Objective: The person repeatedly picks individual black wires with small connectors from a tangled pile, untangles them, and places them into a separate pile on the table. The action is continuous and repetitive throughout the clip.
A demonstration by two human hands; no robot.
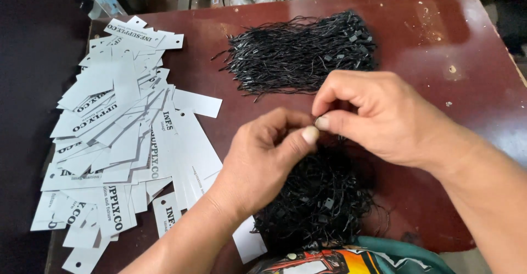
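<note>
Over the dark red wooden table (433, 60), the left hand (263, 161) and right hand (373, 115) met, fingertips pinched shut on a thin black string loop (318, 121). Beneath them lay a tangled black string pile (318, 197); a neater string bundle (299, 51) sat beyond, white card tags (118, 137) spread well left

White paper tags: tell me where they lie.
In the head view, the white paper tags lie fanned in a loose heap on the left of the dark red table, beside the left hand.

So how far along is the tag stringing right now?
Done: no tag visibly has a string on it; the white paper tags lie loose, spread on the table. In hand: the left hand and right hand pinch one black string together. Left: two piles, the far strings and the near strings.
</note>
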